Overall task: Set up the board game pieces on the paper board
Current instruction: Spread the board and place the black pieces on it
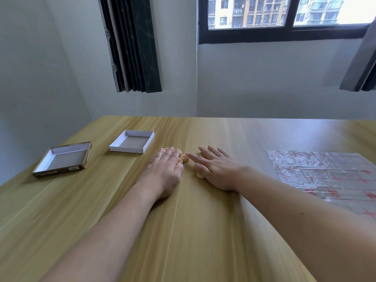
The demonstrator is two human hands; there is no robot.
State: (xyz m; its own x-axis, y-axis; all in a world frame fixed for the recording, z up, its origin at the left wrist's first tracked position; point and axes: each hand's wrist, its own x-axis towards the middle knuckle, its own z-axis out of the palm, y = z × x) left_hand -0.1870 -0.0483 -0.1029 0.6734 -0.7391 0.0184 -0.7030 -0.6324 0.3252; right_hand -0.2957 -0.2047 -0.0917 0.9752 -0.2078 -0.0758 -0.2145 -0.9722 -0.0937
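Pale walls, a dark-framed window point(284, 19) and a folded dark curtain point(132, 43) back a wood-grain table point(193, 231); the left hand point(164, 171) and right hand point(215, 169) lie flat at its middle, fingers straight and released, pressing on a cluster of round wooden game pieces point(185, 158) with red characters, some showing between the hands. Right of them, apart from the pieces, lies the crinkled paper board point(325, 176) with red lines; to the left sit a white box tray point(132, 141) and a brown-edged box lid point(63, 159), both open side up.
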